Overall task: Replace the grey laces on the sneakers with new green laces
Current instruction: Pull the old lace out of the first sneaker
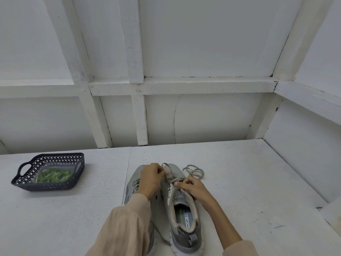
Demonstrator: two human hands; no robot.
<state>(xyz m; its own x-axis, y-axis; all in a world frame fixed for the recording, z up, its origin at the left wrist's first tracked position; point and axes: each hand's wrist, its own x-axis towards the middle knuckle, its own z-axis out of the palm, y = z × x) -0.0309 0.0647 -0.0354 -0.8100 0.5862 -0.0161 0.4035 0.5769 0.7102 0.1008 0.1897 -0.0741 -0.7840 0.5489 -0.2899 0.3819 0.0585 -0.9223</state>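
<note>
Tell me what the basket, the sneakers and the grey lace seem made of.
The basket looks like dark matte moulded plastic: regular lattice holes, formed handles. The sneakers seem grey mesh fabric on top, soles probably rubbery foam. The grey lace looks flat woven textile, limp and looping.

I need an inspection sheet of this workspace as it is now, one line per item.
Surface: white table.
Job's things: right sneaker; left sneaker partly behind arm; green laces in dark basket; coiled grey lace beyond sneakers.
Clutter: nothing seen.
Hands: left hand pinches grey lace loop; right hand holds right sneaker at eyelets.
Cables: nothing seen.
Surroundings: white panelled walls.
</note>
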